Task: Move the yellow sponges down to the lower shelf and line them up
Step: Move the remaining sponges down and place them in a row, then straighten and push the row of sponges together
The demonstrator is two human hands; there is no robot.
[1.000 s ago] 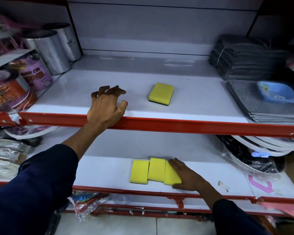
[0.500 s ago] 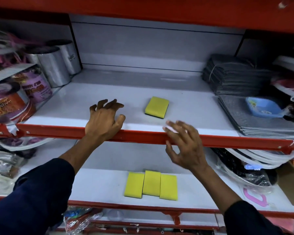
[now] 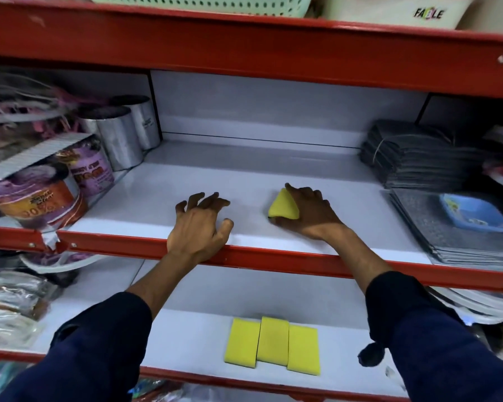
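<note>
One yellow sponge (image 3: 283, 207) on the white upper shelf (image 3: 244, 175) is tilted up off the surface, with my right hand (image 3: 308, 216) closed around its right side. My left hand (image 3: 199, 224) rests on the shelf's red front rail (image 3: 273, 258), fingers spread and holding nothing. Three yellow sponges lie side by side on the lower shelf (image 3: 186, 343): the left sponge (image 3: 242, 346), the middle sponge (image 3: 273, 340) and the right sponge (image 3: 303, 349), touching each other in a slightly uneven row.
Silver tape rolls (image 3: 119, 134) and printed tubs (image 3: 38, 195) crowd the upper shelf's left end. Stacked grey cloths (image 3: 418, 158) and a blue tray (image 3: 471, 211) fill its right end. Bagged goods (image 3: 12, 300) sit at the lower left. A red shelf beam (image 3: 244, 44) runs overhead.
My right hand rose from the lower shelf's sponge row, reached over the red rail and took hold of the lone upper sponge, tilting it up. The view shifted upward.
</note>
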